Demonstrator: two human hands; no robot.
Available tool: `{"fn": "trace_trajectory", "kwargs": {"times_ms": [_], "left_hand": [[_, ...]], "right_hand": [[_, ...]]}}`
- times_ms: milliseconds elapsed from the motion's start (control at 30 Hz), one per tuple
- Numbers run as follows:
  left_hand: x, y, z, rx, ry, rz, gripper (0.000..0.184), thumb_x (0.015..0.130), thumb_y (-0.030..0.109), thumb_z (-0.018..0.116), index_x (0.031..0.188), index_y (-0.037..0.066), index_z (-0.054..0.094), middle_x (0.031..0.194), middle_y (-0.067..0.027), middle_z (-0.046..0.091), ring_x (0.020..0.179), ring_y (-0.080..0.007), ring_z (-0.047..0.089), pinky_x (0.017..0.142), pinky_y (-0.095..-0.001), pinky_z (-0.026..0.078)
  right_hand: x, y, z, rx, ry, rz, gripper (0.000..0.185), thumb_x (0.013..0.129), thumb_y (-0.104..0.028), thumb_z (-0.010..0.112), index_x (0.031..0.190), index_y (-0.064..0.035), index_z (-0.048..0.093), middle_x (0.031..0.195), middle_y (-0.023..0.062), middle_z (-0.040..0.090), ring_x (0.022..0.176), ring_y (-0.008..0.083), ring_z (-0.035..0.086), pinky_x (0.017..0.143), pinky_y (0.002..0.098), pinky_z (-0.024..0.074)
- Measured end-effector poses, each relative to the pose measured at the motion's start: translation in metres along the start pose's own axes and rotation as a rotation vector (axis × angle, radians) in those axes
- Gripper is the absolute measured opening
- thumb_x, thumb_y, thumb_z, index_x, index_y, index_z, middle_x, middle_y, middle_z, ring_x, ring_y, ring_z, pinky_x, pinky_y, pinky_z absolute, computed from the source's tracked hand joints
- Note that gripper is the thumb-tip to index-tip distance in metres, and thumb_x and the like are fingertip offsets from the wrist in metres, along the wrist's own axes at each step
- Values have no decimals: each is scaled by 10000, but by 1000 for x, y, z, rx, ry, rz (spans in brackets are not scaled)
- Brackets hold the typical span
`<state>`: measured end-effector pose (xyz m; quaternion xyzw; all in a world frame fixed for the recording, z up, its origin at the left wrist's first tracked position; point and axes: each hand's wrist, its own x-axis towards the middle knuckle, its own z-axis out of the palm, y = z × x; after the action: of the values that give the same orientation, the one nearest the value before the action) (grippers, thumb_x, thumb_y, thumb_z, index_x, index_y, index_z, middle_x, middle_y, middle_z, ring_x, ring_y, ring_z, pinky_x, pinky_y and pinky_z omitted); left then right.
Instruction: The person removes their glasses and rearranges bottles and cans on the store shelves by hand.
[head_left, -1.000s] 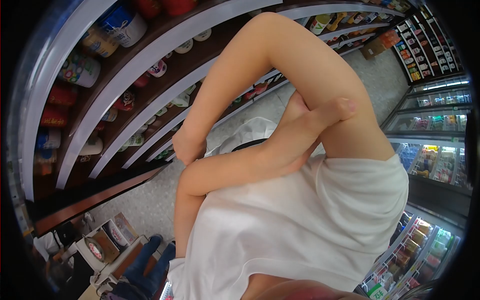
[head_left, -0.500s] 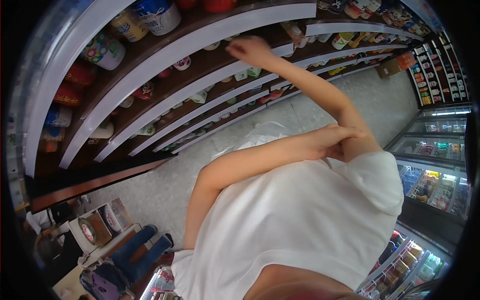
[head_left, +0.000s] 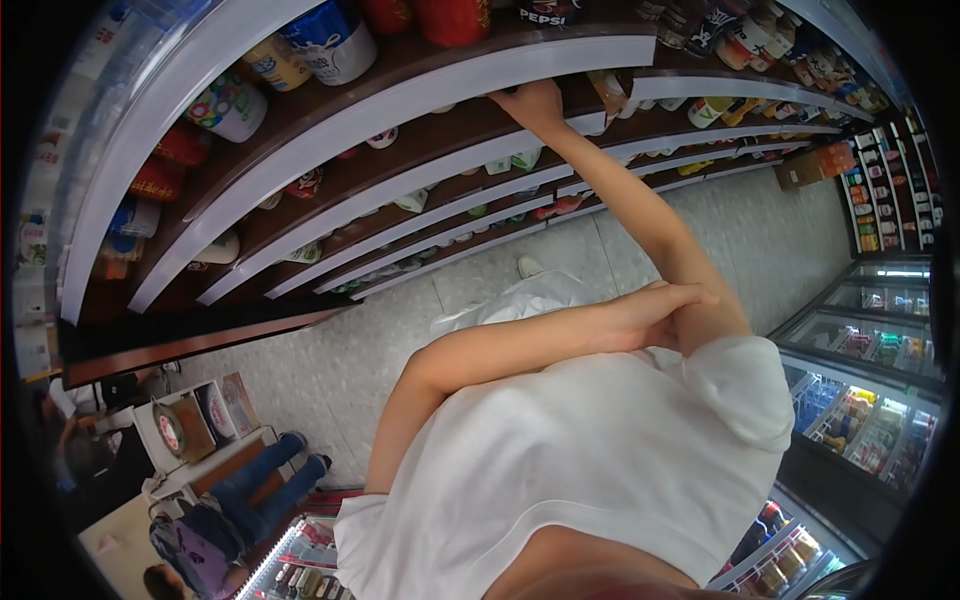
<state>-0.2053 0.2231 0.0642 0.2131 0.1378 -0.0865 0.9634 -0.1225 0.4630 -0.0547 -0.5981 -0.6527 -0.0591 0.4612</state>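
Observation:
My right hand [head_left: 537, 107] reaches into a shelf [head_left: 470, 122], beneath the white front strip [head_left: 490, 72] of the shelf above. Its fingertips are mostly hidden there, so any hold on goods cannot be made out. A pale round-topped container [head_left: 443, 108] is nearby, largely covered by the strip. Across my body, my left hand [head_left: 655, 312] is wrapped round my right arm [head_left: 690, 265] near the elbow. Below the left forearm's far side, crinkled white material [head_left: 520, 302] and a light shoe [head_left: 530, 267] show over the floor.
Curved shelves hold cans, including a blue-and-white can [head_left: 335, 45] and a red can [head_left: 452, 20]. Cardboard boxes [head_left: 800, 170] stand at the aisle's far end. Glass-door coolers [head_left: 860, 400] line the right. At lower left, a person in jeans [head_left: 255, 490] stands by a counter [head_left: 165, 440].
My right hand has gone deeper into the shelf, its fingers passing under the upper strip. My left hand keeps its hold on the right arm. The view has shifted slightly.

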Motion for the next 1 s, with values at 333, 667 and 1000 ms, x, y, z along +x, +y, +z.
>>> {"fn": "trace_trajectory", "kwargs": {"times_ms": [333, 667, 1000], "left_hand": [[-15, -6, -154, 1462, 981, 818, 367, 820, 243, 644, 1095, 29, 527, 1001, -112, 619, 938, -209, 608, 807, -303, 471], [-131, -42, -242, 840, 1445, 596, 448, 840, 269, 618, 1185, 17, 485, 1057, -153, 606, 960, -241, 597, 801, -348, 470], [-119, -65, -239, 661, 1524, 520, 463, 850, 261, 608, 1192, -20, 474, 1046, -172, 603, 949, -237, 595, 793, -326, 468]], "right_hand": [[-2, 7, 24, 263, -71, -54, 448, 699, -322, 731, 1005, -22, 599, 995, 158, 601, 942, 351, 555, 819, 398, 432], [-4, 20, -13, 249, -297, 92, 423, 702, -339, 733, 975, -37, 619, 934, 135, 629, 893, 328, 588, 759, 387, 457], [-1, 92, -24, 48, -70, -126, 127, 757, -116, 627, 831, -13, 623, 796, 162, 619, 775, 340, 584, 692, 410, 453]]}}
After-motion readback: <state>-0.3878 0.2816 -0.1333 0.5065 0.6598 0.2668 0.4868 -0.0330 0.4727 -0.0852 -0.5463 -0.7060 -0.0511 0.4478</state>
